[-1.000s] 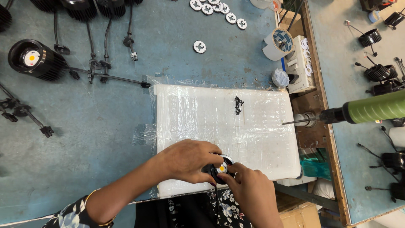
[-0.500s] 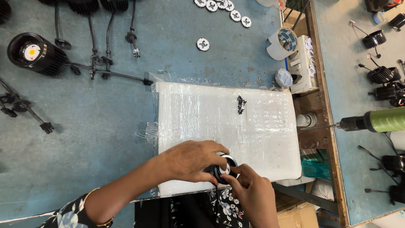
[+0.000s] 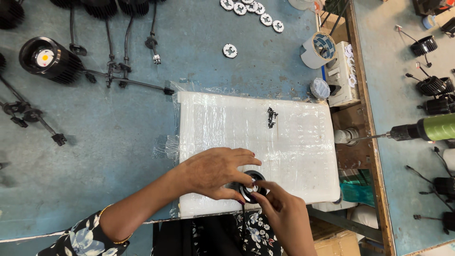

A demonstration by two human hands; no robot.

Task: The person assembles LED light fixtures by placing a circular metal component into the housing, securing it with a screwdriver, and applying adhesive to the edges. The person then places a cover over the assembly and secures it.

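A small black round lamp housing (image 3: pixel 250 189) stands on the near edge of a white foam pad (image 3: pixel 246 128) wrapped in clear film. My left hand (image 3: pixel 215 171) curls over it from the left and grips its rim. My right hand (image 3: pixel 279 211) comes up from below, its fingertips pinched at the housing's top opening. What the fingertips hold is hidden. A little pile of black screws (image 3: pixel 271 117) lies on the pad farther back.
A finished black spotlight (image 3: pixel 50 59) with cable lies at far left, more lamp bodies along the top edge. White round discs (image 3: pixel 230 50) are scattered at top centre. A green electric screwdriver (image 3: pixel 417 131) hangs at right over a wooden divider (image 3: pixel 358 95), with more black housings beyond.
Both hands stay on the housing with only small finger shifts. The green screwdriver at right has dropped lower and swung away to the right in view.
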